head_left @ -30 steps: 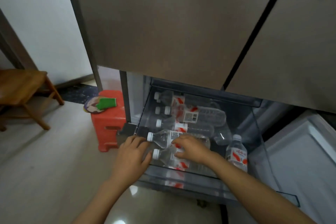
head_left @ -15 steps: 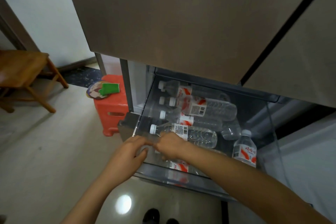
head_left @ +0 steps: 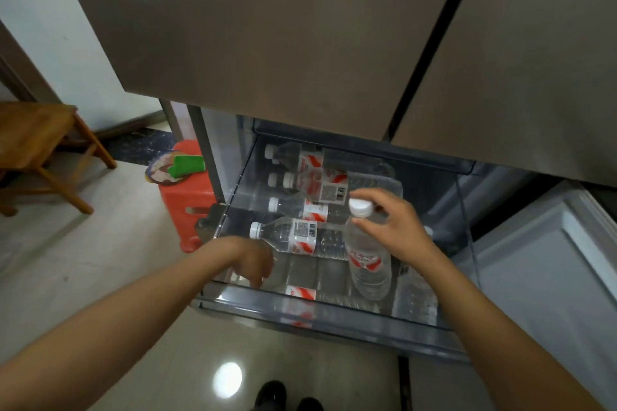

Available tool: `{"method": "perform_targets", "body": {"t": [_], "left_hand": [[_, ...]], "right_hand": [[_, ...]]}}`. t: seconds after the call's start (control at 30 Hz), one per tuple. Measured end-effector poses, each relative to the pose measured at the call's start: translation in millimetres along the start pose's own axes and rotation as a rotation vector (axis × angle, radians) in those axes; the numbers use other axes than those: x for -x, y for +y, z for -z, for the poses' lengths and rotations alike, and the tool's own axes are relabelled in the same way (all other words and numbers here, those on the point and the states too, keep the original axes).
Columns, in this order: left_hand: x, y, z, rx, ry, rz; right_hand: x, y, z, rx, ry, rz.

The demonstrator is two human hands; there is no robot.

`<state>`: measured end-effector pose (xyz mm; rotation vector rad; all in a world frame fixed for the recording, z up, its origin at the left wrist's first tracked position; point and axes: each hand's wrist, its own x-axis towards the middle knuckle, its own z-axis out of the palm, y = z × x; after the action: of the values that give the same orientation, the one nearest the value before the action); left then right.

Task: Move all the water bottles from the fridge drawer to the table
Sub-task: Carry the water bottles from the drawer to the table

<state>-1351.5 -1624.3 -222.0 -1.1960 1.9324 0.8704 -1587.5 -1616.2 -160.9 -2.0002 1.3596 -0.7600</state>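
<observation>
The clear fridge drawer (head_left: 334,314) is pulled out below the closed upper doors. Several water bottles with red-and-white labels lie on their sides in it, caps to the left, such as one (head_left: 300,237) in the near row and one (head_left: 320,182) farther back. My right hand (head_left: 397,227) pinches the neck of a water bottle (head_left: 369,264), which hangs upright above the drawer's right side. My left hand (head_left: 253,257) reaches down into the drawer's front left corner, its fingers curled over the cap end of the frontmost lying bottle (head_left: 300,292).
A red plastic stool (head_left: 187,207) with a green item (head_left: 185,165) on it stands just left of the fridge. A wooden stool (head_left: 33,143) is farther left on the tiled floor. The open lower fridge door (head_left: 551,277) is on the right. The upper doors (head_left: 267,27) overhang the drawer.
My right hand has lifted one bottle out of the front row and turned it upright. My left hand has dipped deeper into the drawer's front left corner.
</observation>
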Motion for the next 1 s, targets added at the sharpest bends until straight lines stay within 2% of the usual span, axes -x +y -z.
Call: {"method": "perform_targets", "body": {"t": [0.13,0.2,0.37,0.47,0.67,0.77,0.87,0.93,1.0], "left_hand": [[-19.5,5.4,-4.8,0.043,-0.289,0.135],[-24.0,8.3,-8.5,0.029,-0.321,0.143],[-19.1,10.0,-3.5,0.042,-0.255,0.124],[1.1,9.9,18.1,0.148,-0.122,0.045],[49.2,17.5,44.1,0.490,0.303,-0.118],[76.8,30.0,51.1,0.378,0.524,-0.167],[91.5,39.1,47.6,0.159,0.721,-0.122],[91.4,35.3,40.4,0.105,0.779,-0.060],[91.0,29.4,33.3,0.158,0.807,-0.039]], "right_hand": [[21.4,8.5,3.4,-0.106,0.152,-0.004],[27.0,10.7,4.6,-0.125,0.197,-0.012],[30.4,9.9,7.3,-0.128,0.194,-0.031],[31.4,7.7,7.0,-0.113,0.168,-0.006],[32.2,8.1,4.7,-0.072,0.165,0.007],[34.7,8.7,5.7,-0.078,0.189,0.018],[39.6,9.5,2.0,-0.087,0.258,0.054],[42.8,10.1,-2.4,-0.117,0.299,0.028],[45.2,8.8,-4.3,-0.150,0.334,-0.010]]}}
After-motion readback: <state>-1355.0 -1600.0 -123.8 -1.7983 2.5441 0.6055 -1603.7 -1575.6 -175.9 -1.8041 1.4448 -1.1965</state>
